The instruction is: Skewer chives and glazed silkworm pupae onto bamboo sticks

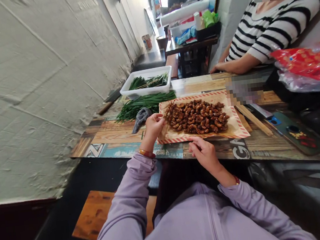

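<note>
A heap of glossy brown, sauce-coated curled pieces (198, 117) lies on a flat sheet with a red-striped border (238, 120). My left hand (154, 127) is at the sheet's left edge, thumb and fingers pinched together beside the heap; what they hold, if anything, is too small to make out. In front of the sheet's near edge is my right hand (204, 152), its index finger stretched out and the others partly curled, with nothing seen in it. A crumpled grey cloth (141, 119) sits just beyond my left hand.
Long green stalks (146, 104) lie behind the cloth, before a white plastic tub (170, 81) of cut greens. Wooden sticks (254, 121) and a dark phone (297, 131) are at right. A person in a striped top (271, 32) sits across, near a red plastic bag (306, 63).
</note>
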`<action>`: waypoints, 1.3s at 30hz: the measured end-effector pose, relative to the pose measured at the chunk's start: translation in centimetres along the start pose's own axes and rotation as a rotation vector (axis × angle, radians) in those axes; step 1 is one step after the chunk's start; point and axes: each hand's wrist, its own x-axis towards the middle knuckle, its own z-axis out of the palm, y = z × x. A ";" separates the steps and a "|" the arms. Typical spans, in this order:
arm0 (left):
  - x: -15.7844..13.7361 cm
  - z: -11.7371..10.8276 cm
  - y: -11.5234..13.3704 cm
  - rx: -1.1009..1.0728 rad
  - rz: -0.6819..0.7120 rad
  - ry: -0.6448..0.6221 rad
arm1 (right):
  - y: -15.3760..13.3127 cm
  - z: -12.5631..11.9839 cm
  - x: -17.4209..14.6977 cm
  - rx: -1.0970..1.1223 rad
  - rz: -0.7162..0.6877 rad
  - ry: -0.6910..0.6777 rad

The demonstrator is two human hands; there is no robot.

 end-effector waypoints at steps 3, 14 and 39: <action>0.1 0.2 0.0 0.051 -0.002 0.028 | 0.0 -0.1 0.1 -0.014 -0.021 0.006; -0.9 0.7 2.5 0.746 0.250 0.000 | 0.3 -0.2 -0.1 0.001 -0.048 -0.005; -2.3 -0.2 4.0 0.822 0.351 -0.054 | 0.2 -0.2 0.3 0.010 -0.126 0.004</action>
